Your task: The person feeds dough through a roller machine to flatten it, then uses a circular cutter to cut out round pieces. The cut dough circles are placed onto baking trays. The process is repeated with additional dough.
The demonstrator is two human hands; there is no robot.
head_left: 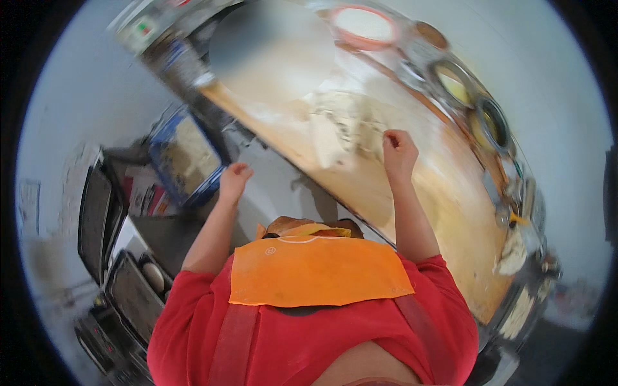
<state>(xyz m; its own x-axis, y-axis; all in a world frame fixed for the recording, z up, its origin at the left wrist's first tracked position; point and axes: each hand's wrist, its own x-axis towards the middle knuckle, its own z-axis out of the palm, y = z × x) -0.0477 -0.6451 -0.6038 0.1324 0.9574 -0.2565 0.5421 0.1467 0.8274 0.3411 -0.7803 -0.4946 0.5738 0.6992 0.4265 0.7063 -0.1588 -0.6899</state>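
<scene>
On the floured wooden worktop lies a pale, uneven mass of dough, smeared by motion. My right hand is at the dough's right edge, its fingers curled closed; whether it touches the dough is unclear, and what it may hold is hidden. Off the worktop's near edge, my left hand hangs beside a blue tub with pale, dough-like or floury contents. Its fingers are bent together, and nothing can be made out in them.
A large pale round shape covers the worktop's far left. Along the back stand a pink-rimmed bowl of white powder and metal bowls with yellowish contents. Utensils lie at the right. Dark trays stand at my lower left.
</scene>
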